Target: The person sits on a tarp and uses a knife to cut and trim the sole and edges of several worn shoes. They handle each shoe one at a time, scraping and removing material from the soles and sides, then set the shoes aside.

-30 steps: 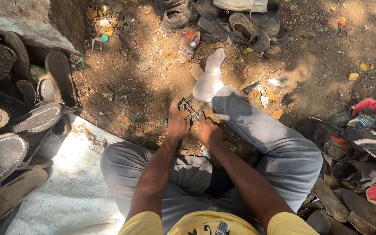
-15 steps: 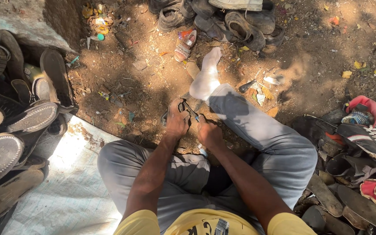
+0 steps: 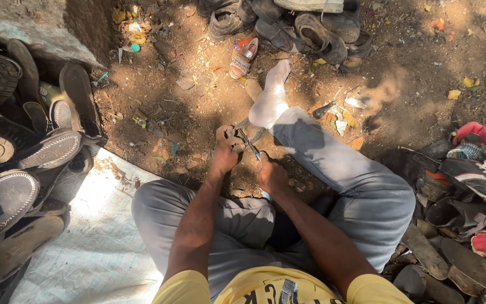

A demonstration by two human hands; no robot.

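Both hands (image 3: 248, 160) unmoved since earlier frame | left pinching dark strap piece (image 3: 236, 134) | right gripping thin tool (image 3: 250, 145)

Two hands (image 3: 248, 163), perhaps twenty shoes (image 3: 52, 149)

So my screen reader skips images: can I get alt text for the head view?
A seated person's left hand and right hand work a small dark tool over dirt ground, with worn shoes and soles piled around.

left hand (image 3: 225, 155) grips small dark piece (image 3: 236, 134) | right hand (image 3: 271, 175) holds thin tool (image 3: 250, 145) | dirt ground (image 3: 198, 101)
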